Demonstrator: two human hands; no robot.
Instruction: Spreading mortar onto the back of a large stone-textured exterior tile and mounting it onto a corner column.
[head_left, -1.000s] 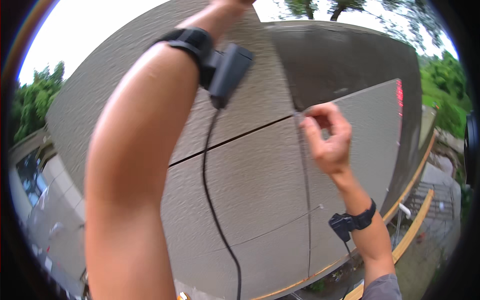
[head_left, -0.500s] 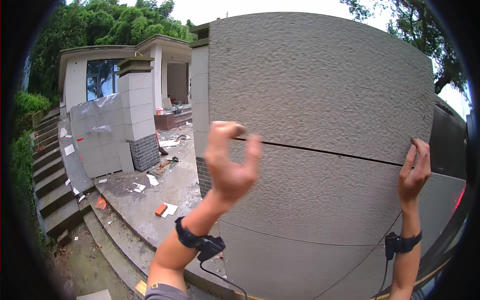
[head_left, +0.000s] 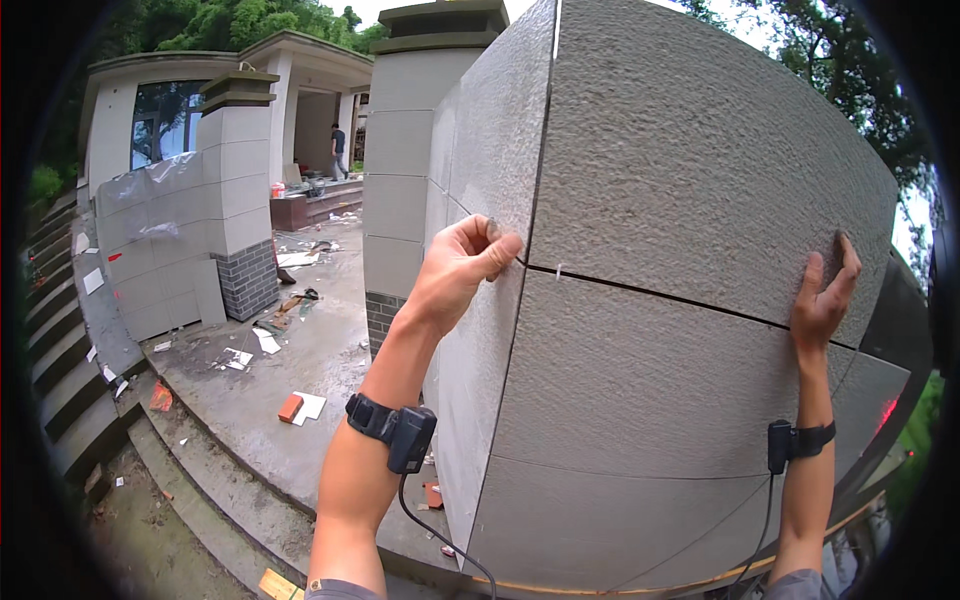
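My left hand (head_left: 458,272) is at the vertical corner of the tiled wall, level with the dark horizontal joint. Its thumb and index finger are pinched together; whatever may lie between them is too small to make out. Right of it, a small white spacer (head_left: 559,271) sticks out of the joint. Above the joint is a large rough grey tile (head_left: 690,150), with a similar lower tile (head_left: 640,390) beneath. My right hand (head_left: 824,300) rests against the upper tile near its lower right part, fingers apart. Both wrists wear black strapped devices with cables.
A grey pillar (head_left: 400,165) stands behind the corner. Left lie a paved floor (head_left: 330,350) with scattered debris, an orange brick (head_left: 291,408) and curved steps (head_left: 200,470). Farther off, a person (head_left: 338,150) is near the house doorway. A red light streak (head_left: 887,412) shows at right.
The view has shifted, showing the wall's side face and the spacer. My left hand's fingers have closed to a pinch at the corner. My right hand's fingers now spread on the upper tile.
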